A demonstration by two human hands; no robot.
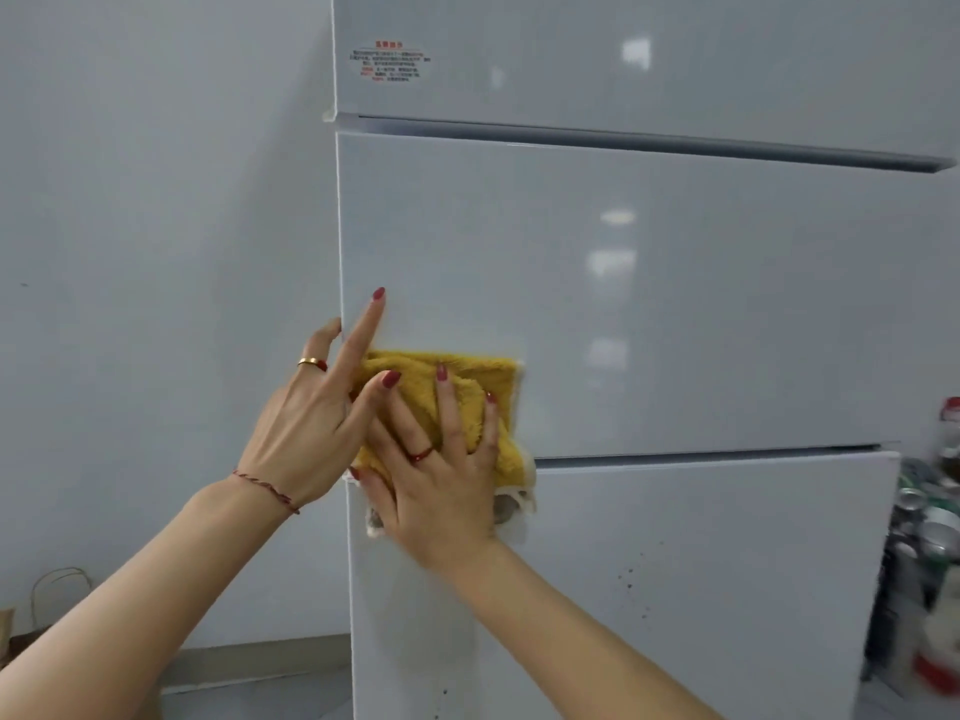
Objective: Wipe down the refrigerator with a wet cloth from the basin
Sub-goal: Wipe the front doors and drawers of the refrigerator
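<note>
Right hand [441, 480]: fingers spread flat, pressing yellow cloth [467, 387] against white refrigerator [675, 304], at seam between middle and lower doors. Left hand [317, 407]: fingers extended, released, forefinger tip on middle door's left edge. Blurred jars [930, 522] stacked right of refrigerator; contents unreadable.

The fridge [675, 304] is white and glossy, with three doors one above the other; the top door carries an oval sticker [390, 62] with red and black text; the bottom door has small dark specks; the cloth [457, 392] is yellow and fluffy, pressed flat on the middle door's lower left corner, its pale edge over the gap below.
</note>
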